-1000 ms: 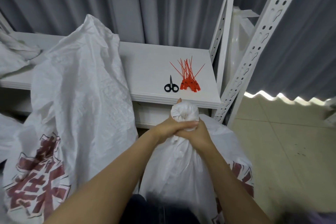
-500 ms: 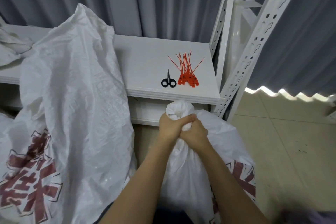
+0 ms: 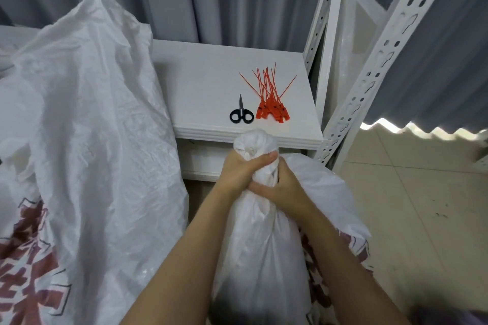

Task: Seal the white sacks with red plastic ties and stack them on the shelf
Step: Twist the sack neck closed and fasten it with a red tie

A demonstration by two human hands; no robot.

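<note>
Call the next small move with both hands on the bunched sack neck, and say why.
Probably keep the left hand gripping the twisted neck of the white woven sack and free the right hand to reach for the bundle of red plastic ties on the white shelf board. Both hands hold the neck, no tie shows on it, and the ties lie just ahead.

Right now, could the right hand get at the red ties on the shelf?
Probably yes: the red ties lie uncovered on the shelf just beyond the sack neck. But the right hand grips that neck, so it must let go first.
</note>
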